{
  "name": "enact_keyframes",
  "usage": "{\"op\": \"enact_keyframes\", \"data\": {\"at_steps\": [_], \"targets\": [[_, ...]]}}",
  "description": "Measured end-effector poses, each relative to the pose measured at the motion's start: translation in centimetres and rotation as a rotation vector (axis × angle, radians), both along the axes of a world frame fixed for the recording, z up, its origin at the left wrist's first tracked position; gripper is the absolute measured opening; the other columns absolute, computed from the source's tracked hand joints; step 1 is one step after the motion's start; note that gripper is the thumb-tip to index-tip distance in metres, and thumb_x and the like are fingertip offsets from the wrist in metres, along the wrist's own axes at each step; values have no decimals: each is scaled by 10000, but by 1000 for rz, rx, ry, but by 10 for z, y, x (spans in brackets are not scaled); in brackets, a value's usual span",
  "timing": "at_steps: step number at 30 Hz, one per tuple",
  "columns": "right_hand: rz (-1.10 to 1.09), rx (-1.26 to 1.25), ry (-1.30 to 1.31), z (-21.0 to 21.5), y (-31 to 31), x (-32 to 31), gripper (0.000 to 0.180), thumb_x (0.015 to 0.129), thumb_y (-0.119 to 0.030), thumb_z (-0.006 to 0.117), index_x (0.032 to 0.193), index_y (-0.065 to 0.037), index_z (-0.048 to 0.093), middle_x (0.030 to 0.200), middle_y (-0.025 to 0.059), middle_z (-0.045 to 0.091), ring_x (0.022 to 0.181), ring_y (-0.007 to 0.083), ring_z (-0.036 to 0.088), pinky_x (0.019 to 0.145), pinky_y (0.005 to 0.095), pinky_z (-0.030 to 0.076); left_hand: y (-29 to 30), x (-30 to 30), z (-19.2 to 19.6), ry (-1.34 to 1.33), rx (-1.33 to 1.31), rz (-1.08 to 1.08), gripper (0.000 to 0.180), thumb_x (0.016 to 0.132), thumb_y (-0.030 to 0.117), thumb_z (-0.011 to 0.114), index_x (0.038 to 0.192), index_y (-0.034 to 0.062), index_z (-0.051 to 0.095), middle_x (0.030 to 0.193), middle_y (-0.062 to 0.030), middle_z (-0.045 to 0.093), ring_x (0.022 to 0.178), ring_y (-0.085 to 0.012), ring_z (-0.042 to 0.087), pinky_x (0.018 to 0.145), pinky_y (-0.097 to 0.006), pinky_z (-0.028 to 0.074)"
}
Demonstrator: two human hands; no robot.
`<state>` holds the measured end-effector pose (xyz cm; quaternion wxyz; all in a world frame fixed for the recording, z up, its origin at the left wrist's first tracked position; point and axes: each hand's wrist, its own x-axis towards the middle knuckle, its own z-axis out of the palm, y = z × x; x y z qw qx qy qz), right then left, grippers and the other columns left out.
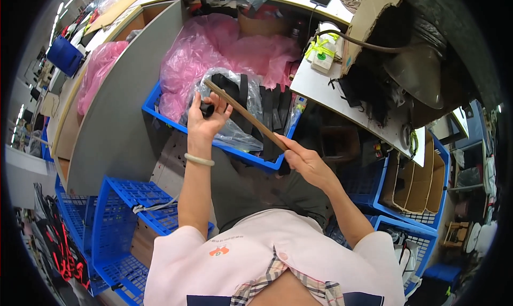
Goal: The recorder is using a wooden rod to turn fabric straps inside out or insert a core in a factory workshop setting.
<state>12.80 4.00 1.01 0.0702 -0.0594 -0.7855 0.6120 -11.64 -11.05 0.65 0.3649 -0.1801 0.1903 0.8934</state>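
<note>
My right hand (307,163) is closed round the lower end of a long flat wooden stick (247,114). From there the stick slants up to the left, its far end just above the fingertips of my left hand (209,123). That hand is turned palm up, with curled fingers around a small black piece (207,110) that looks rolled; whether the fingers also touch the stick I cannot tell. Below both hands stands a blue crate (227,147). Inside it are flat black strips (269,109), clear plastic film (235,132) and pink plastic sheeting (184,55).
A grey panel (115,119) rises at the left. At the right, a white table (320,84) holds a white box with yellow-green ribbon (323,55) and a lamp (414,73). Blue crates (120,226) stand lower left, and another with cardboard dividers (414,186) at the right.
</note>
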Motion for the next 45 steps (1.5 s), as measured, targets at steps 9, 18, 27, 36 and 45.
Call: {"op": "enact_keyframes", "data": {"at_steps": [9, 18, 27, 36, 45], "targets": [[-131, 189, -133, 13, -12, 18, 357, 925, -97, 488, 1266, -183, 554, 598, 25, 500, 516, 91, 443, 516, 224, 390, -9, 3, 14, 7, 106, 24, 434, 930, 428, 471, 646, 99, 481, 676, -72, 611, 873, -256, 630, 929, -509, 402], [-184, 181, -82, 25, -15, 13, 290, 922, -109, 497, 1195, -101, 593, 599, 47, 527, 510, 95, 479, 503, 237, 402, -3, 17, 22, 420, -21, 4, 452, 921, 360, 512, 557, 97, 459, 593, -87, 577, 767, -280, 643, 922, -426, 427], [-256, -81, -85, 24, -11, -21, 185, 897, -174, 568, 840, -3, 528, 566, 42, 527, 494, 82, 506, 451, 259, 394, 42, 60, 33, 579, -112, -25, 376, 940, 255, 483, 607, 85, 439, 746, -244, 644, 873, -316, 651, 913, -413, 447], [-331, -378, 27, 19, -32, -40, 154, 909, -170, 555, 824, -50, 507, 570, -8, 472, 444, 44, 391, 376, 193, 248, 63, 88, 23, 750, -30, -92, 364, 963, 250, 392, 628, 107, 370, 647, -188, 622, 753, -337, 638, 1025, -437, 319], [-192, -833, -211, 20, -28, -16, 163, 921, -202, 546, 876, -51, 505, 581, -6, 417, 425, 38, 340, 361, 193, 213, 50, 57, 17, 1055, 70, -114, 288, 902, 186, 345, 641, 79, 406, 655, -225, 622, 769, -340, 644, 987, -434, 341]]}}
